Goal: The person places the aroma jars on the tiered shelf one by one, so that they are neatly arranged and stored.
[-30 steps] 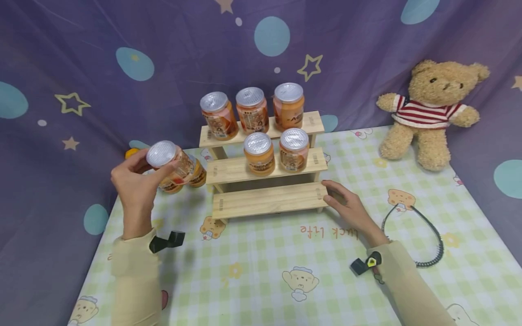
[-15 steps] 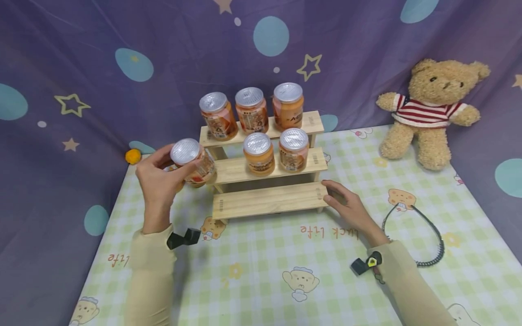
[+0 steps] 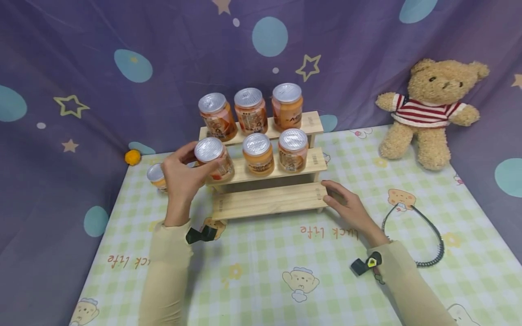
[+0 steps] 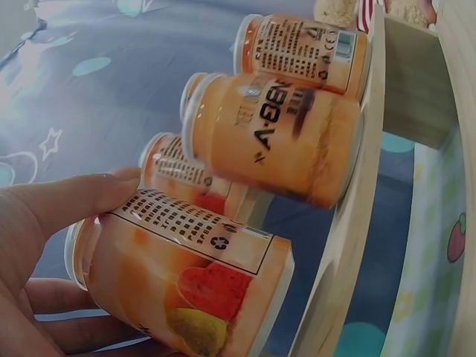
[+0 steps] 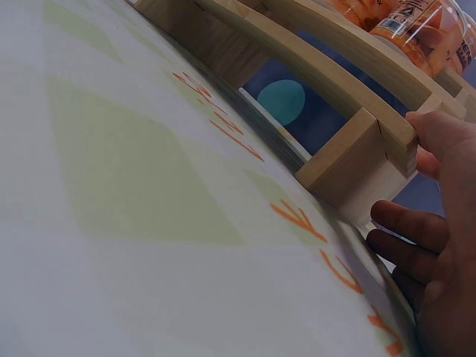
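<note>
My left hand [image 3: 181,181] holds an orange jar [image 3: 215,159] with a silver lid at the left end of the middle shelf, thumb and fingers round its upper part. In the left wrist view this jar [image 4: 186,275] shows fruit pictures and leans over the shelf edge. Two jars, one [image 3: 258,156] nearer and one [image 3: 293,151] at the right, stand beside it. The three-tier wooden stand [image 3: 269,202] has three more jars [image 3: 250,113] on top. My right hand [image 3: 348,206] grips the right end of the lowest shelf, its thumb in the right wrist view on the board's end [image 5: 401,137].
Another jar [image 3: 157,177] stands on the table behind my left wrist, partly hidden. A teddy bear [image 3: 434,113] sits at the back right. A dark coiled band [image 3: 438,244] lies right of my right arm. A yellow pompom [image 3: 132,156] is at the back left, by the purple curtain [image 3: 183,54].
My left hand has carried the jar rightwards from the left side of the table to over the middle shelf's left end. My right hand has stayed at the stand.
</note>
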Demonstrator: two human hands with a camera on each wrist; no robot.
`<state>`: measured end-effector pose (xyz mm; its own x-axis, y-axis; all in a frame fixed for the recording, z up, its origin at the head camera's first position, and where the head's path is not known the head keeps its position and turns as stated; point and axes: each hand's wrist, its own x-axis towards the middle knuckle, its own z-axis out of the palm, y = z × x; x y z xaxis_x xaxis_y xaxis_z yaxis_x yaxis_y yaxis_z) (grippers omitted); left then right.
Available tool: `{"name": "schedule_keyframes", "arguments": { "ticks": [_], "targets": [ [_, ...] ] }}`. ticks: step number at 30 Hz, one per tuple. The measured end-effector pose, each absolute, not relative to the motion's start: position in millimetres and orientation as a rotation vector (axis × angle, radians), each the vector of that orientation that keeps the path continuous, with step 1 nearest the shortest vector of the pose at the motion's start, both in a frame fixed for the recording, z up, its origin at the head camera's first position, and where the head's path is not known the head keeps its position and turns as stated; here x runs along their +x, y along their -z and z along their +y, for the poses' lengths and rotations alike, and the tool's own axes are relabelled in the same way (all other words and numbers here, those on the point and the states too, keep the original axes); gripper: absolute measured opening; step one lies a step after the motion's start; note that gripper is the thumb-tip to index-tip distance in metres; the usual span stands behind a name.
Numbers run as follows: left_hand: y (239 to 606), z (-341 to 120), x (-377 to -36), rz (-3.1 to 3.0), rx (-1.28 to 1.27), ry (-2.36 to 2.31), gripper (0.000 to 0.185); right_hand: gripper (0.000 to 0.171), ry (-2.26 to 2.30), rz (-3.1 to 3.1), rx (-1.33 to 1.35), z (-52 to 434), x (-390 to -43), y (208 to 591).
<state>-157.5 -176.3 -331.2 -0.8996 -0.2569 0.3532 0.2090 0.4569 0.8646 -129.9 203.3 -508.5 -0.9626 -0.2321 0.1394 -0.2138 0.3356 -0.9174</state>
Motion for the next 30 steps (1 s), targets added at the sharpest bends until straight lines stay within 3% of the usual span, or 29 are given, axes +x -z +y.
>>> {"name": "schedule_keyframes", "arguments": {
  "ticks": [30],
  "targets": [
    [344.3, -157.2, -164.6, -2.420, 0.014, 1.357, 0.063, 0.045, 1.723, 2.583, -0.434, 203.9, -130.4, 509.3]
  ]
}}
